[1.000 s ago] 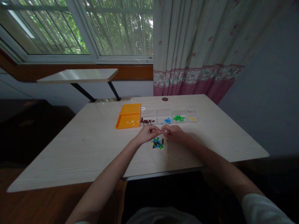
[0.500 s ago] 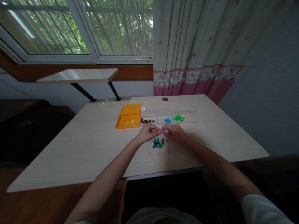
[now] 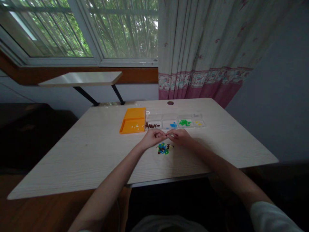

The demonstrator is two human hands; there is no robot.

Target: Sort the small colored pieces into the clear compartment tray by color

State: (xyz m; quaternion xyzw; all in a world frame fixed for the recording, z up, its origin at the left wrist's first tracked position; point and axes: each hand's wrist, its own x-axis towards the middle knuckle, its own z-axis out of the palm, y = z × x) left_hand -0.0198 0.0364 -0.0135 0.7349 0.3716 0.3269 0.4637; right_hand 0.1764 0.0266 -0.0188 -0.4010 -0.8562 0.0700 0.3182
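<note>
My left hand [image 3: 153,138] and my right hand [image 3: 180,136] meet fingertip to fingertip over the table, both closed in a pinch. Whatever small dark piece sits between them is too tiny to name. Just below lies a mixed pile of small pieces [image 3: 163,148] in blue, green, brown and pale yellow. Beyond the hands, small clear boxes hold sorted bits: brown pieces [image 3: 152,125], blue pieces [image 3: 173,124], green pieces [image 3: 184,122] and yellow pieces [image 3: 198,123]. An orange tray [image 3: 134,112] at their left has a few whitish pieces [image 3: 137,126] in its front part.
The pale wooden table [image 3: 79,154] spreads under everything, with a round brown cable hole cover [image 3: 170,103] at its back edge. A raised shelf [image 3: 84,78] on dark legs stands at the back left. A curtain [image 3: 193,48] hangs behind the table.
Both hands stay in nearly the same place, with only a slight shift of the fingertips. The pile and the boxes have not moved.
</note>
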